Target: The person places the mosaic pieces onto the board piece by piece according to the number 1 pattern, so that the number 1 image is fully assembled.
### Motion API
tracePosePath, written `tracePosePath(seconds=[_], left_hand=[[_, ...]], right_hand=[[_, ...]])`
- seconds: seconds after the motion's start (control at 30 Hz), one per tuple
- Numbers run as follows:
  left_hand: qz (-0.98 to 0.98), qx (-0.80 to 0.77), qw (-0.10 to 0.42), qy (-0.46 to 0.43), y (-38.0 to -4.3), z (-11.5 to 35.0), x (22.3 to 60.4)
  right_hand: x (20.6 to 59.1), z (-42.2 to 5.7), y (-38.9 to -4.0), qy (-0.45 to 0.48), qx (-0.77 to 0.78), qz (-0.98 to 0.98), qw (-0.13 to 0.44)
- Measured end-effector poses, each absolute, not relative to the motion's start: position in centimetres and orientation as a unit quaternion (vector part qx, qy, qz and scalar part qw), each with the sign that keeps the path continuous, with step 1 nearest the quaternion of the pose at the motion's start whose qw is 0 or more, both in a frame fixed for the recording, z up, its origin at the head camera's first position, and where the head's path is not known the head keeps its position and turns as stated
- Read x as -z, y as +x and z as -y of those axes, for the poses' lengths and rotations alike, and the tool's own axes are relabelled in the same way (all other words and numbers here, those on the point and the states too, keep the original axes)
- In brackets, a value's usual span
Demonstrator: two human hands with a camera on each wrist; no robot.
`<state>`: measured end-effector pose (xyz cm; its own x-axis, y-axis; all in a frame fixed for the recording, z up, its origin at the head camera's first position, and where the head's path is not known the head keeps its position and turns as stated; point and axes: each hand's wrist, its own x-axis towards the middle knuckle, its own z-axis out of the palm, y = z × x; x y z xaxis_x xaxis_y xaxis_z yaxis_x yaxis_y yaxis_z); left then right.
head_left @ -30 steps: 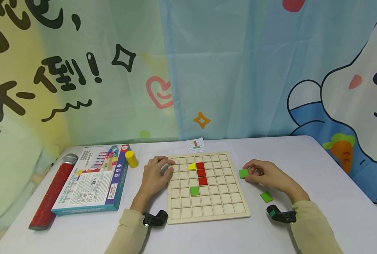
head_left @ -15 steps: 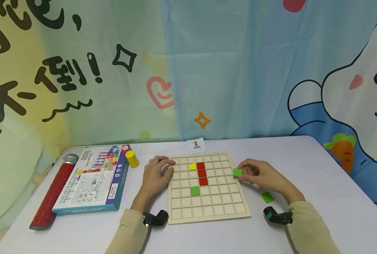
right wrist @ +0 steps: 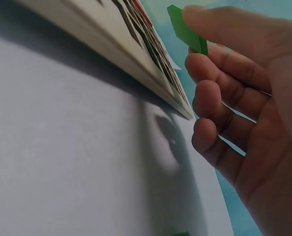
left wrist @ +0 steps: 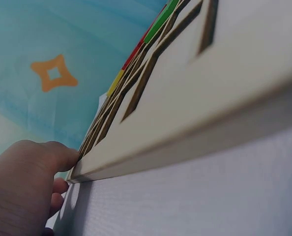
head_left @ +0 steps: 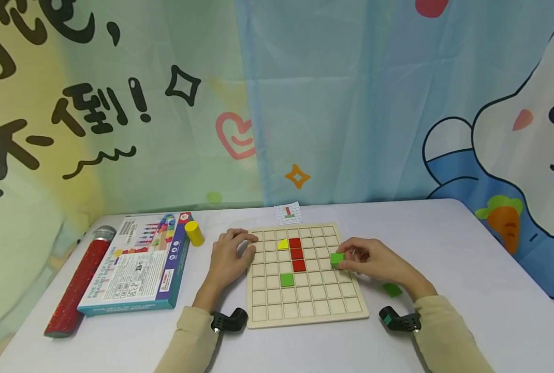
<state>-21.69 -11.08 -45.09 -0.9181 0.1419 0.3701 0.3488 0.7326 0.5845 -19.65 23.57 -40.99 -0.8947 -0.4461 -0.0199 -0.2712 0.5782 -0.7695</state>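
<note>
My right hand [head_left: 375, 261] pinches a green square tile [head_left: 336, 259] between thumb and fingers, above the right side of the wooden grid board [head_left: 321, 311]. In the right wrist view the tile [right wrist: 185, 29] is tilted, with the other fingers curled below it. My left hand [head_left: 228, 257] rests at the board's left edge, and in the left wrist view a fingertip touches the rim. On the grid lie a yellow piece [head_left: 282, 244], a column of three red tiles [head_left: 297, 254] and a green tile [head_left: 287, 280]. Another green tile [head_left: 392, 290] lies on the table, beside the right forearm.
A small card [head_left: 288, 213] with a coloured grid pattern lies behind the board. To the left are a flat printed box [head_left: 134, 264], a yellow cylinder [head_left: 193, 233] and a red microphone [head_left: 76, 290]. A printed curtain [head_left: 314, 103] hangs behind the table.
My right hand has moved left with the green tile, from beside the board to over its right columns. The left hand and the pieces on the grid stay where they were.
</note>
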Motion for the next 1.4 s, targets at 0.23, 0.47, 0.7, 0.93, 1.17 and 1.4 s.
tracePosePath(seconds=[0.23, 0.47, 0.7, 0.93, 1.17, 1.4], left_hand=[[0.917, 0.342, 0.154, -0.135, -21.7, 11.1, 45.2], [0.917, 0.342, 0.154, -0.137, -21.7, 11.0, 45.2], [0.917, 0.341, 0.153, -0.136, -21.7, 11.1, 45.2], [0.918, 0.341, 0.152, -0.135, -21.7, 11.0, 45.1], [0.918, 0.342, 0.152, -0.131, -21.7, 11.1, 45.1], [0.917, 0.344, 0.155, -0.132, -21.8, 11.0, 45.2]], right_hand=[[41.0, -23.0, -19.4, -0.221, 0.416, -0.875, 0.111], [41.1, -22.4, -19.4, -0.228, 0.411, -0.876, 0.113], [40.9, -21.8, -19.2, -0.233, 0.403, -0.877, 0.118], [40.7, -21.2, -19.0, -0.252, 0.395, -0.877, 0.109], [40.8, -20.4, -18.9, -0.273, 0.392, -0.873, 0.104], [40.9, -19.9, -18.8, -0.277, 0.383, -0.875, 0.104]])
